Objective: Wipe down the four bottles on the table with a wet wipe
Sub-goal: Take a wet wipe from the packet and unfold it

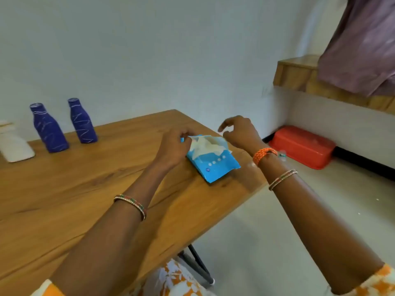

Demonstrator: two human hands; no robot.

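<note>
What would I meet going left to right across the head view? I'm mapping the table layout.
White bottle → first blue bottle → second blue bottle → left hand → wet wipe pack → right hand → red tub on the floor.

I have a single view, from a wide-angle camera worn on the person's head. It looks forward and down, tilted, across the table toward its far right corner and the wall beyond. Both forearms reach in from the bottom edge, so the hands sit close, mid-frame. Two blue bottles stand farther off at the left. The floor shows at the right.
</note>
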